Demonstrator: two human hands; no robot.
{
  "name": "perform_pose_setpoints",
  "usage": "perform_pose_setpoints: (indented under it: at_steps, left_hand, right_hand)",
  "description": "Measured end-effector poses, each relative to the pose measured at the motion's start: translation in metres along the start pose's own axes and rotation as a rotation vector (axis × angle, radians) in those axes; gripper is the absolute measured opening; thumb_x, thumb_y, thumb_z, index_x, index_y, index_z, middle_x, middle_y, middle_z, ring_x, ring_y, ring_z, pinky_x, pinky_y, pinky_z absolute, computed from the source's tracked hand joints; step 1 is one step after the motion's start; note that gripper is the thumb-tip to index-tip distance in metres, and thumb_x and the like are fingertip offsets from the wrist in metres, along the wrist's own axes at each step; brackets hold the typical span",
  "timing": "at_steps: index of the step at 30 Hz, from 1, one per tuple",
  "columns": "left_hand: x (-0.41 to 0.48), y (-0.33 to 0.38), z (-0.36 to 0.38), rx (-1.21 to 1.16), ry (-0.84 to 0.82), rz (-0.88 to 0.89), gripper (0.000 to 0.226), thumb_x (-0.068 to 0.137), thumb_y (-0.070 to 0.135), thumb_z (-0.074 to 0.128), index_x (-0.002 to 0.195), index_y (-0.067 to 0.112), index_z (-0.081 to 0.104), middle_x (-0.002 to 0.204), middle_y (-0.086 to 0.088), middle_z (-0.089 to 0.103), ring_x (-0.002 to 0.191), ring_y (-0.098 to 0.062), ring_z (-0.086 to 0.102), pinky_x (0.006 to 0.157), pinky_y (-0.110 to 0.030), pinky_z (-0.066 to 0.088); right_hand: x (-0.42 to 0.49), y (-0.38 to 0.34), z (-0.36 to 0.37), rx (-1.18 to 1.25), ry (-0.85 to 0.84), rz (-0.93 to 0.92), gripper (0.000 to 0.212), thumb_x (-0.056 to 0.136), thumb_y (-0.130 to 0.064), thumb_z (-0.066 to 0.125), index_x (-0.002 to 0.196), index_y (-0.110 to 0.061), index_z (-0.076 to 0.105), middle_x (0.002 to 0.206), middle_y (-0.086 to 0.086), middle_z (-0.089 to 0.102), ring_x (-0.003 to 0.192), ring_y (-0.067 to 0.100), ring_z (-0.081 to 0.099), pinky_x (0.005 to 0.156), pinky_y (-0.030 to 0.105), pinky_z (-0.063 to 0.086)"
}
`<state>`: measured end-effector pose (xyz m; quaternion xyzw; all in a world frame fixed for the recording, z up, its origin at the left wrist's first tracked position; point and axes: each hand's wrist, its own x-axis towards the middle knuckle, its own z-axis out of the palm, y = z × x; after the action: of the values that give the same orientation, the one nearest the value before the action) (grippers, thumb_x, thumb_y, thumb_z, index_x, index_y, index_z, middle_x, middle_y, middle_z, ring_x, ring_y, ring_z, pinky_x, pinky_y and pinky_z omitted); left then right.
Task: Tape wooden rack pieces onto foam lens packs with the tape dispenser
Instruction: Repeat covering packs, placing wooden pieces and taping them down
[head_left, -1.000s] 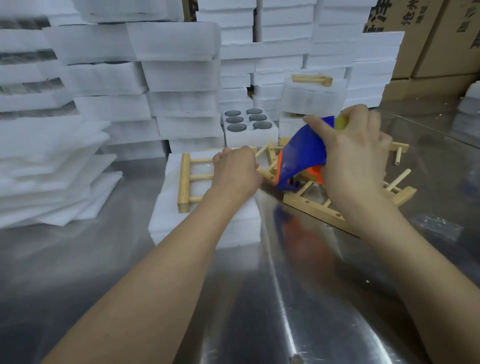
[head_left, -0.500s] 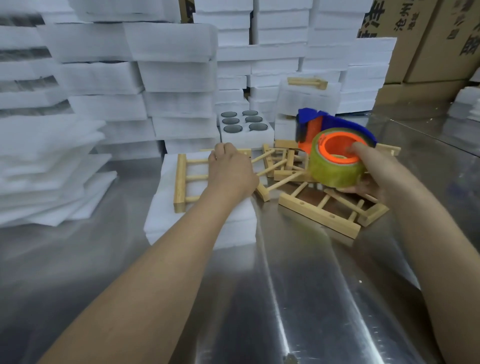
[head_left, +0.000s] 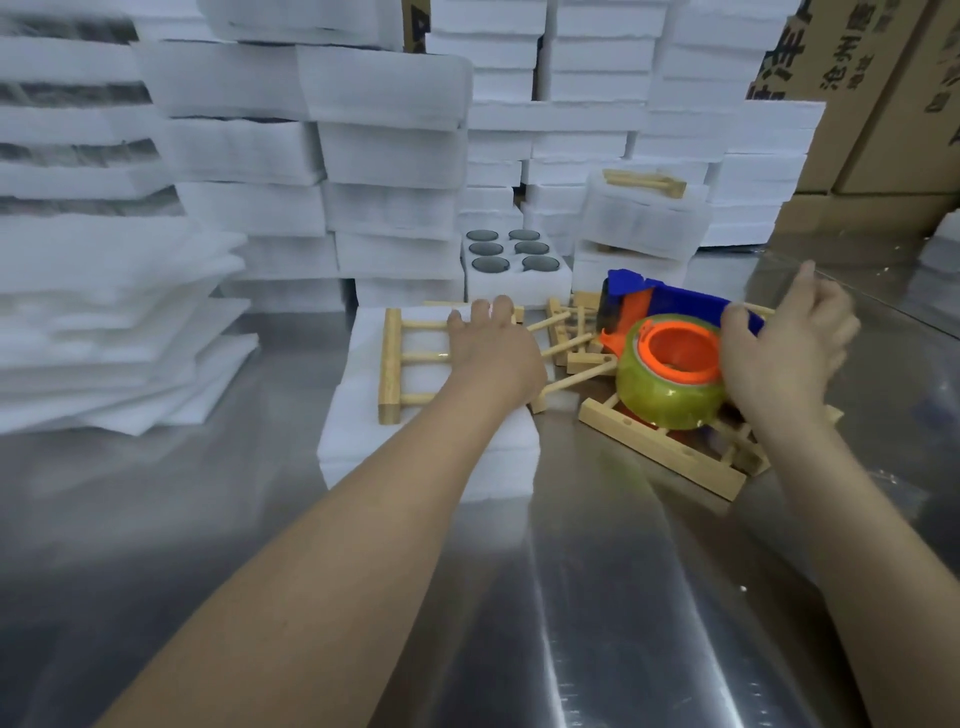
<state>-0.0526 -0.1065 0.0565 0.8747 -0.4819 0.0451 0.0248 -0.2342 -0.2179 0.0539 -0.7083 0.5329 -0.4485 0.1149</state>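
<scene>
steel table, stacked foam packs, cartons

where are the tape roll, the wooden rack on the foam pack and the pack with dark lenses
tape roll (head_left: 670, 402), head view, yellowish outer band
wooden rack (head_left: 390, 364), head view, left rail
pack with dark lenses (head_left: 514, 289), head view, bare front wall
</scene>
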Motion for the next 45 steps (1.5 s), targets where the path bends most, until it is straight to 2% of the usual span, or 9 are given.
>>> perform_pose_setpoints:
  at_steps: [8,11,14,17,22,26,33,39,45]
  left_hand:
    - [0.000,0.007,-0.001,-0.042,0.021,-0.050,0.059,0.086,0.024,0.054,0.142,0.019,0.037,0.150,-0.008,0.021,0.137,-0.029,0.022,0.115,-0.044,0.016]
    - [-0.005,-0.009,-0.022,-0.534,-0.088,-0.042,0.065,0.088,0.026,0.055,0.146,0.018,0.028,0.153,-0.005,0.019,0.138,-0.030,0.026,0.115,-0.039,0.022]
    - [-0.021,-0.052,-0.049,-1.090,0.065,-0.078,0.021,0.092,0.020,0.055,0.112,0.026,0.056,0.108,0.014,0.054,0.108,-0.018,0.045,0.073,-0.004,0.038]
    - [-0.032,-0.112,-0.046,-1.146,0.389,-0.252,0.045,0.096,0.030,0.049,0.137,0.011,0.049,0.141,-0.003,0.050,0.131,-0.020,0.044,0.106,-0.020,0.033]
    - [-0.066,-0.126,0.006,-1.818,0.008,-0.343,0.037,0.102,0.038,0.037,0.098,0.014,0.066,0.081,-0.001,0.075,0.075,-0.014,0.072,0.076,-0.027,0.055]
    - [-0.074,-0.122,0.029,-1.818,-0.012,-0.360,0.035,0.099,0.044,0.042,0.099,0.019,0.066,0.079,0.002,0.076,0.071,-0.011,0.072,0.059,-0.025,0.054]
    - [-0.073,-0.122,0.034,-1.861,0.006,-0.376,0.044,0.098,0.040,0.046,0.135,0.017,0.052,0.110,-0.006,0.071,0.095,-0.020,0.069,0.087,-0.034,0.052]
    - [-0.073,-0.126,0.039,-1.893,0.123,-0.161,0.051,0.100,0.037,0.041,0.150,0.031,0.029,0.149,0.001,0.043,0.131,-0.021,0.048,0.113,-0.047,0.033]
    - [-0.075,-0.120,0.031,-1.937,0.154,-0.004,0.071,0.083,0.065,0.057,0.145,0.037,0.038,0.152,0.009,0.038,0.137,-0.012,0.041,0.109,-0.042,0.038]
  right_hand:
    - [-0.049,-0.047,0.003,0.543,-0.109,-0.280,0.040,0.093,-0.003,0.048,0.127,-0.023,0.055,0.125,-0.004,0.052,0.105,-0.003,0.056,0.091,0.015,0.047]
    - [-0.072,-0.063,0.016,0.807,-0.415,-0.136,0.034,0.095,0.002,0.043,0.115,-0.017,0.063,0.113,0.004,0.066,0.105,0.006,0.064,0.095,0.024,0.050]
    - [-0.092,-0.080,0.029,0.961,-0.646,0.091,0.036,0.099,-0.001,0.039,0.127,-0.009,0.060,0.123,0.001,0.064,0.116,0.007,0.059,0.098,0.018,0.047]
    - [-0.096,-0.095,0.038,0.920,-0.785,0.313,0.032,0.099,-0.015,0.042,0.125,-0.009,0.061,0.129,0.007,0.063,0.122,0.019,0.057,0.107,0.035,0.043]
    - [-0.089,-0.121,0.043,0.423,-0.895,0.181,0.033,0.096,-0.033,0.041,0.106,-0.007,0.059,0.112,0.017,0.061,0.105,0.033,0.058,0.093,0.039,0.047]
    - [-0.082,-0.128,0.051,0.271,-0.909,0.086,0.036,0.094,-0.044,0.036,0.108,-0.016,0.055,0.102,-0.001,0.056,0.088,0.014,0.053,0.069,0.029,0.039]
    - [-0.089,-0.108,0.063,0.469,-0.960,0.341,0.050,0.093,-0.056,0.042,0.125,-0.021,0.057,0.121,0.005,0.063,0.111,0.026,0.060,0.102,0.042,0.045]
    - [-0.092,-0.096,0.063,0.966,-0.884,0.537,0.031,0.099,-0.042,0.047,0.110,-0.021,0.067,0.088,0.003,0.076,0.077,0.020,0.074,0.056,0.026,0.055]
    - [-0.088,-0.100,0.059,1.176,-0.834,0.460,0.031,0.094,-0.046,0.054,0.118,-0.027,0.058,0.104,-0.003,0.074,0.093,0.011,0.071,0.080,0.032,0.059]
